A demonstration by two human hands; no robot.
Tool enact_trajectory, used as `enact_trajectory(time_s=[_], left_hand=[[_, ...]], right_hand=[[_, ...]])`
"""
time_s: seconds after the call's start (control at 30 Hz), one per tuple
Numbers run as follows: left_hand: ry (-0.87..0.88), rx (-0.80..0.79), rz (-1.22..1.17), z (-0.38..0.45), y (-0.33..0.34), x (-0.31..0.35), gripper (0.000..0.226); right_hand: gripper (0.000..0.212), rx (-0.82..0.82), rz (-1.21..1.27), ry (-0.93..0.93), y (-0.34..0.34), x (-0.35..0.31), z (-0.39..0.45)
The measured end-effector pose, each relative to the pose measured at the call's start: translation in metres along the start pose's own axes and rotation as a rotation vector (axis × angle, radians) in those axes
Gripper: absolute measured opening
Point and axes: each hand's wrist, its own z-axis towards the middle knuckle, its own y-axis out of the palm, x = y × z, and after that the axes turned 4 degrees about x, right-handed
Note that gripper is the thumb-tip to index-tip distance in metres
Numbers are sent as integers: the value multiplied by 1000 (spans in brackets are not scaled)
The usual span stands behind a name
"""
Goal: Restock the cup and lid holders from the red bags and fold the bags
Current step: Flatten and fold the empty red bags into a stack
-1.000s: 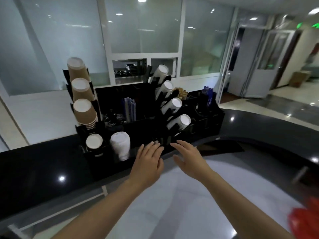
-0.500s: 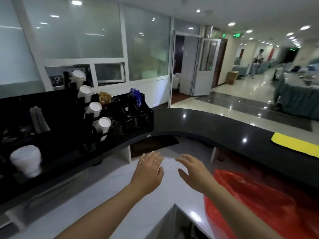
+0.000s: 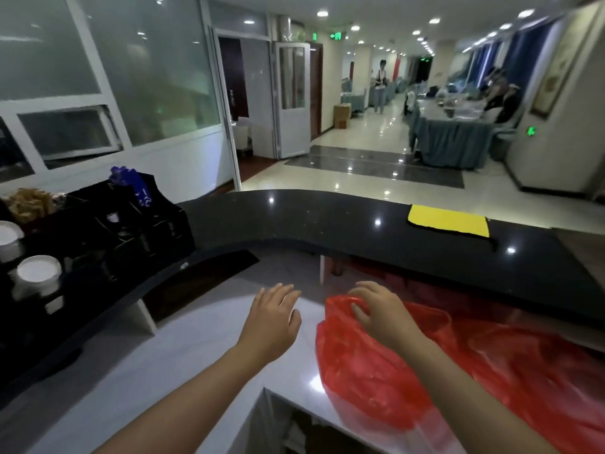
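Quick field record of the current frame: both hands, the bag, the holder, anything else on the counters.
left hand: open, above the white counter, holding nothing
right hand: fingers curled onto the red bag at its near-left end
red bag: crumpled, lying on the white counter
black holder: far left on the black counter, white lids in it
yellow cloth: flat on the black counter, right

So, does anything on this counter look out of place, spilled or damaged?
Nothing looks spilled or broken. The red bag lies crumpled on the white counter, with the right hand on its top edge. A yellow cloth lies flat on the black ledge.
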Motion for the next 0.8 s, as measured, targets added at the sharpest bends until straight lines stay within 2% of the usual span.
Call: enact_trajectory(time_s=[0.27, 0.53, 0.67, 0.8], left_hand=[[150, -106, -135, 51, 68, 3, 46], [271, -225, -247, 80, 115, -17, 45], [112, -356, -424, 91, 139, -23, 45], [-212, -475, -683, 104, 159, -25, 45]], right_hand=[[26, 45, -73, 280, -1, 62, -21], [28, -45, -91, 455, 40, 59, -42], [32, -138, -106, 472, 68, 49, -44], [38, -198, -116, 443, 92, 39, -32]])
